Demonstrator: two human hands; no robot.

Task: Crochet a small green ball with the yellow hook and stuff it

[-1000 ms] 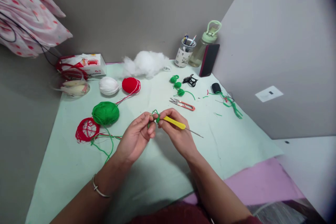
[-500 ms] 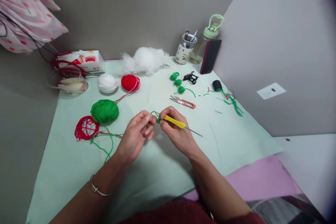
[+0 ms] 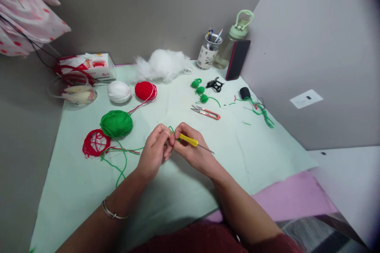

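Both hands near the middle of the table, closer together than half a second ago; their fingertips now meet. Right hand closed round the yellow handle of a crochet hook, which has shifted leftward with it, bare metal end pointing away from the left hand. Left hand has hardly moved: fingers curled, pinching the green yarn piece. That piece lies between the two sets of fingertips, mostly covered now, where more of it showed earlier; a small loop stands above the fingers. Unchanged on the table: green yarn ball beside the red-and-white yarn coil, orange-handled snips beyond the right hand, small green pieces behind those.
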